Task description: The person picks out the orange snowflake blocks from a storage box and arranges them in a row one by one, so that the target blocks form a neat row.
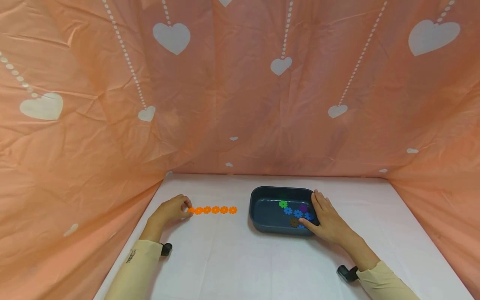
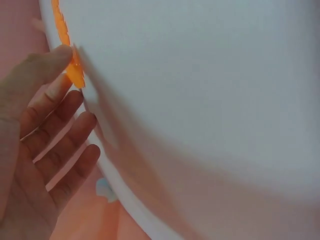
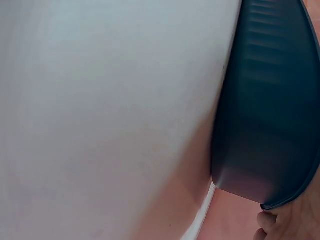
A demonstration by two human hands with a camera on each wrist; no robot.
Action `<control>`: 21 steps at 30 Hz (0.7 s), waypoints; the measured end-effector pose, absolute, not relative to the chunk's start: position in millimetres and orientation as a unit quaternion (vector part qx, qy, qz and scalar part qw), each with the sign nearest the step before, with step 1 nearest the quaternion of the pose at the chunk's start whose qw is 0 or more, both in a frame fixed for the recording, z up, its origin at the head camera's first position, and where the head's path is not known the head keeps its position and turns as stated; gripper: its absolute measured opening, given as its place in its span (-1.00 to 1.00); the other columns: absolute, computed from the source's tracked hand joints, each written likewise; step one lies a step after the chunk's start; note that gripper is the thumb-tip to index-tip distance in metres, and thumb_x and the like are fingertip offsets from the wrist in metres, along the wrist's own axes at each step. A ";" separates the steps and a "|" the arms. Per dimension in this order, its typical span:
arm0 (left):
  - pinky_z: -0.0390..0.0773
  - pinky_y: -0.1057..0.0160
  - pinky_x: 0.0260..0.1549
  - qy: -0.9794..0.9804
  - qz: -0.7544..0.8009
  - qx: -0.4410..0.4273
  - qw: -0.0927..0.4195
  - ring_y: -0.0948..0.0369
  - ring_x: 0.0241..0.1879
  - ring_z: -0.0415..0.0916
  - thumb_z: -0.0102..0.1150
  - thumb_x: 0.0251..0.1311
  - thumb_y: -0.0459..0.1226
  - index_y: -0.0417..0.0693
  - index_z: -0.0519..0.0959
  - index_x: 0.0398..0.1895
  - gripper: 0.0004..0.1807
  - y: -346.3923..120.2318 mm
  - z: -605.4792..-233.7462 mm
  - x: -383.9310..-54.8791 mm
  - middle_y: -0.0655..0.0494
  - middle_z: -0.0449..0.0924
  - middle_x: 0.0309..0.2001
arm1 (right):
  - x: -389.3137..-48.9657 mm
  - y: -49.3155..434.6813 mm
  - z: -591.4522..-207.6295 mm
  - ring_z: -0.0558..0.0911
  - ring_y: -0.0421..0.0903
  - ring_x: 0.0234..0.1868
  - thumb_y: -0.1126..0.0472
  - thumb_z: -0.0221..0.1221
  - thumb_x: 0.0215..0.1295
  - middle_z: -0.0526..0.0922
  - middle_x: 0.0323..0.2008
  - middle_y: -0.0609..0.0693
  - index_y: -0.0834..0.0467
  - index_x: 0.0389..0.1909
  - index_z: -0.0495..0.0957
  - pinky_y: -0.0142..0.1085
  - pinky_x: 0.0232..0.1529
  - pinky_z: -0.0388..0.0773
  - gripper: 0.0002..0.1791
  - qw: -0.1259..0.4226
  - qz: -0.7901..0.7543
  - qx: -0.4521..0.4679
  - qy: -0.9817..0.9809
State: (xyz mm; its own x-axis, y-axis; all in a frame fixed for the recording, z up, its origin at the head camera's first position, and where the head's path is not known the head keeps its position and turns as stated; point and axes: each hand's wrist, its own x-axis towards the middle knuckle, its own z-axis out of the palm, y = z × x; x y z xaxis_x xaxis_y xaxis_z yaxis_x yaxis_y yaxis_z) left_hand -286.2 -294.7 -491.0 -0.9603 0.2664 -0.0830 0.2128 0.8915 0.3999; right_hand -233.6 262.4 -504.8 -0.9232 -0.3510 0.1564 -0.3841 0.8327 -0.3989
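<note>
In the head view my left hand (image 1: 173,209) pinches the left end of a row of orange flower-shaped discs (image 1: 215,210). The left wrist view shows thumb and index finger on the end orange disc (image 2: 75,75), which sits tilted against the row, while the other fingers are spread apart. On the right, my right hand (image 1: 330,221) rests over the right rim of a dark blue-grey tub (image 1: 262,227), its fingers straight and its thumb reaching inside. Blue discs (image 1: 288,211), a green disc (image 1: 283,204), a purple disc (image 1: 303,207) and a brown disc (image 1: 294,222) lie in the tub.
A white table (image 1: 232,262) lies under everything. Orange curtains (image 1: 240,104) with white hearts enclose its back and sides. Each wrist wears a small black camera, one at the left sleeve (image 1: 140,260) and one at the right sleeve (image 1: 384,279).
</note>
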 end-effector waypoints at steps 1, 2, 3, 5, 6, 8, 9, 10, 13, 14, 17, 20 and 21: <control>0.50 0.05 -0.15 0.971 0.193 0.126 0.067 0.15 -0.21 0.48 0.53 0.25 -0.17 0.01 0.64 -0.11 -0.74 -294.6 -491.0 -286.7 0.11 0.54 -0.20 | -233.5 262.2 -504.6 -0.07 0.44 0.68 -0.30 0.21 0.50 -0.12 0.68 0.45 0.51 0.64 -0.06 0.17 0.66 -0.18 0.17 0.038 0.216 0.192 -0.957; 0.50 0.05 -0.14 0.971 0.190 0.127 0.067 0.15 -0.21 0.48 0.53 0.26 -0.17 0.01 0.64 -0.11 -0.74 -294.7 -491.1 -287.1 0.11 0.54 -0.20 | -233.5 262.0 -504.3 -0.07 0.44 0.68 -0.30 0.21 0.50 -0.12 0.68 0.45 0.51 0.64 -0.06 0.17 0.66 -0.19 0.17 0.038 0.216 0.192 -0.956; 0.51 0.04 -0.14 0.971 0.188 0.129 0.067 0.15 -0.20 0.48 0.52 0.26 -0.17 0.01 0.64 -0.11 -0.74 -294.8 -491.5 -287.8 0.11 0.54 -0.20 | -233.4 261.8 -504.1 -0.06 0.44 0.67 -0.30 0.21 0.50 -0.12 0.68 0.45 0.51 0.64 -0.06 0.17 0.66 -0.18 0.17 0.038 0.217 0.192 -0.956; 0.52 0.03 -0.13 0.971 0.186 0.133 0.065 0.14 -0.19 0.48 0.53 0.25 -0.19 -0.01 0.65 -0.11 -0.75 -294.8 -491.9 -288.5 0.11 0.54 -0.19 | -233.4 261.5 -503.8 -0.05 0.44 0.67 -0.31 0.20 0.50 -0.11 0.68 0.46 0.51 0.64 -0.06 0.17 0.66 -0.18 0.17 0.039 0.217 0.193 -0.956; 0.52 0.03 -0.12 0.971 0.184 0.136 0.063 0.14 -0.19 0.49 0.53 0.25 -0.20 -0.01 0.65 -0.11 -0.75 -294.8 -492.0 -289.0 0.11 0.54 -0.19 | -233.5 261.4 -503.8 -0.05 0.44 0.67 -0.32 0.20 0.50 -0.11 0.68 0.46 0.51 0.64 -0.05 0.17 0.66 -0.17 0.17 0.039 0.216 0.194 -0.956; 0.53 0.02 -0.11 0.972 0.180 0.142 0.057 0.14 -0.18 0.50 0.53 0.24 -0.22 -0.02 0.65 -0.12 -0.75 -294.3 -492.5 -289.6 0.12 0.55 -0.18 | -233.8 261.4 -504.3 -0.04 0.44 0.67 -0.33 0.20 0.49 -0.11 0.68 0.45 0.51 0.64 -0.05 0.17 0.66 -0.16 0.18 0.040 0.214 0.194 -0.956; 0.54 0.02 -0.11 0.972 0.177 0.143 0.054 0.13 -0.17 0.51 0.53 0.23 -0.23 -0.02 0.65 -0.12 -0.75 -293.8 -492.7 -289.9 0.12 0.55 -0.17 | -234.0 261.6 -504.6 -0.04 0.44 0.67 -0.33 0.19 0.50 -0.11 0.68 0.45 0.51 0.64 -0.05 0.18 0.66 -0.16 0.18 0.040 0.213 0.194 -0.957; 0.54 0.01 -0.10 0.973 0.174 0.145 0.051 0.13 -0.16 0.51 0.53 0.23 -0.24 -0.03 0.65 -0.12 -0.75 -293.5 -492.9 -290.3 0.12 0.56 -0.17 | -234.3 261.8 -504.9 -0.04 0.43 0.67 -0.33 0.19 0.49 -0.11 0.68 0.45 0.50 0.64 -0.05 0.18 0.66 -0.15 0.18 0.040 0.212 0.193 -0.957; 0.56 -0.01 -0.08 0.974 0.168 0.147 0.044 0.11 -0.15 0.54 0.53 0.23 -0.25 -0.04 0.65 -0.12 -0.75 -292.9 -493.4 -291.4 0.10 0.57 -0.16 | -234.6 261.8 -505.3 -0.05 0.43 0.68 -0.35 0.19 0.49 -0.11 0.68 0.44 0.50 0.64 -0.06 0.18 0.66 -0.15 0.19 0.038 0.211 0.192 -0.958; 0.57 -0.02 -0.08 0.974 0.167 0.148 0.043 0.10 -0.14 0.55 0.53 0.23 -0.25 -0.04 0.65 -0.12 -0.75 -292.9 -493.7 -291.6 0.10 0.58 -0.16 | -234.7 261.8 -505.3 -0.05 0.42 0.68 -0.35 0.18 0.49 -0.11 0.68 0.44 0.50 0.64 -0.06 0.18 0.66 -0.15 0.19 0.038 0.211 0.191 -0.958; 0.56 -0.02 -0.08 0.974 0.170 0.146 0.041 0.10 -0.14 0.54 0.52 0.23 -0.25 -0.03 0.65 -0.12 -0.75 -292.6 -494.7 -291.7 0.09 0.57 -0.16 | -234.6 261.8 -505.2 -0.05 0.43 0.68 -0.34 0.20 0.49 -0.11 0.68 0.44 0.50 0.64 -0.06 0.18 0.66 -0.16 0.19 0.038 0.214 0.191 -0.957; 0.55 -0.03 -0.07 0.974 0.174 0.140 0.044 0.11 -0.15 0.53 0.51 0.24 -0.24 -0.02 0.64 -0.09 -0.75 -292.8 -495.7 -290.5 0.09 0.57 -0.15 | -234.4 261.8 -505.6 -0.06 0.43 0.68 -0.33 0.20 0.49 -0.11 0.68 0.45 0.50 0.64 -0.06 0.19 0.66 -0.15 0.18 0.039 0.216 0.191 -0.957; 0.55 -0.03 -0.07 0.974 0.177 0.136 0.047 0.11 -0.15 0.52 0.51 0.25 -0.23 -0.01 0.64 -0.08 -0.74 -292.5 -495.6 -289.8 0.09 0.57 -0.14 | -234.3 261.7 -505.6 -0.05 0.43 0.68 -0.32 0.21 0.49 -0.11 0.68 0.45 0.51 0.64 -0.05 0.19 0.65 -0.15 0.18 0.040 0.216 0.191 -0.957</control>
State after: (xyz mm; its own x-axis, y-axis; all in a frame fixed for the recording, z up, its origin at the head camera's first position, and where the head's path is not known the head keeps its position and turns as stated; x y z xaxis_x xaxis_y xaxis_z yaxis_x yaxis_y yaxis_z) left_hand -289.8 -292.5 -495.6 -0.9589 0.2806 -0.0430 0.2476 0.9007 0.3571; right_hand -234.3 261.7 -505.6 -0.9236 -0.3486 0.1592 -0.3832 0.8333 -0.3984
